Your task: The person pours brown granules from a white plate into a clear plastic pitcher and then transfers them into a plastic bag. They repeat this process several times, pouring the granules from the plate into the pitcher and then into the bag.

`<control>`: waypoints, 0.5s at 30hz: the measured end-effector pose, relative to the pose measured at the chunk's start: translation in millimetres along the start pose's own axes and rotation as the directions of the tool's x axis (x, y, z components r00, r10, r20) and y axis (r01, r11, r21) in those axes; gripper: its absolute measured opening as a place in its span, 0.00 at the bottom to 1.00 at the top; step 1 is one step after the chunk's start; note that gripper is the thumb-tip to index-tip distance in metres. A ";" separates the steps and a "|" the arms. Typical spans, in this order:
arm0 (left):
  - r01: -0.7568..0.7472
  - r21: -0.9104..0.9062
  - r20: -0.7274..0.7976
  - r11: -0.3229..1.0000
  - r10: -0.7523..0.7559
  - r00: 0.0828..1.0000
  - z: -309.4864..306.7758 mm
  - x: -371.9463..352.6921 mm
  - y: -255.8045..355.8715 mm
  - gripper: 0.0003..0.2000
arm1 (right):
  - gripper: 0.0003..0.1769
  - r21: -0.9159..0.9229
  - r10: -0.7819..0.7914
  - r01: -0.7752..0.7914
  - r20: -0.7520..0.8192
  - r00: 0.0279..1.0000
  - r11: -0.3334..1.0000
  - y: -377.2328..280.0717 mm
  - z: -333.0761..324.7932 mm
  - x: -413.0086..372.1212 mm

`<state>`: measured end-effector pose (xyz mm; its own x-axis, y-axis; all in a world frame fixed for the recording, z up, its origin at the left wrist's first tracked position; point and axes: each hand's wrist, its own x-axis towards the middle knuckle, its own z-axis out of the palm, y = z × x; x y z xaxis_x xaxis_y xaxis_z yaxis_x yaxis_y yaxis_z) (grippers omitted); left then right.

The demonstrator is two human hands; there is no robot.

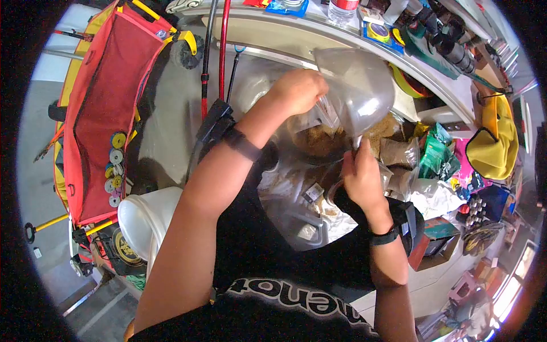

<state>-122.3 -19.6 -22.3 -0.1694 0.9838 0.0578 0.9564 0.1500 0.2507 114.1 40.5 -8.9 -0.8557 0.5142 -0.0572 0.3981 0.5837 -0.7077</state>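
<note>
Centrally, one clear plastic bag [364,94], thin and shiny, spread between two bare hands. Left hand [300,92]: closed in a pinch on the plastic at the bag's near left side, dark band [242,145] at the wrist. Right hand [360,172]: lower than the left, narrow, thumb and fingers closed on the bag's lower edge, dark band [385,236] at the wrist.

Directly below and between the hands: brown granular material [323,142], seen through clear plastic; whether it lies inside the held bag, cannot be told. Below the left hand and beside the right: a clear plastic sheet or bag [293,212], crumpled, with a small printed label.

Just right of the right hand: filled clear packets [399,153] of brown matter; beyond them, a green packet [437,155], a white plastic bag [436,196] and, farther out, a yellow pouch [494,149].

Above the hands: one pale shelf edge [296,35], carrying a bottle with a red label [343,10] and a carded yellow tape [378,31].

Left of the left hand: one red pole [223,51], one black pole [208,54]; well apart, a red fabric carrier [108,108]. Beside the left forearm: one white bucket [149,219].
</note>
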 end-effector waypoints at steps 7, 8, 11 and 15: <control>0.000 -0.041 0.032 0.999 0.001 0.999 -2.7 0.3 1.1 0.05 | 0.09 0.519 0.221 -0.090 -0.196 0.955 0.850 14.3 -13.6 17.0; 0.009 -0.045 0.049 0.999 -0.007 0.999 -4.7 -0.3 2.9 0.04 | 0.09 0.684 0.371 -0.217 -0.084 0.925 0.697 8.3 -21.9 19.8; -0.017 -0.101 0.014 0.995 0.018 1.000 -9.5 -4.9 7.5 0.03 | 0.09 0.741 0.359 -0.114 -0.179 0.916 0.662 23.7 -20.8 25.2; -0.061 -0.131 -0.064 0.989 0.053 0.997 -16.9 -10.3 24.8 0.02 | 0.14 0.817 0.410 -0.105 -0.170 0.896 0.567 27.2 -14.6 30.0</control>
<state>-100.8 -27.7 -0.4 -0.1335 0.9821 0.1332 0.9254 0.0754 0.3714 104.1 81.0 -19.6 -0.5474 0.8069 -0.2221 0.0459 -0.2361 -0.9707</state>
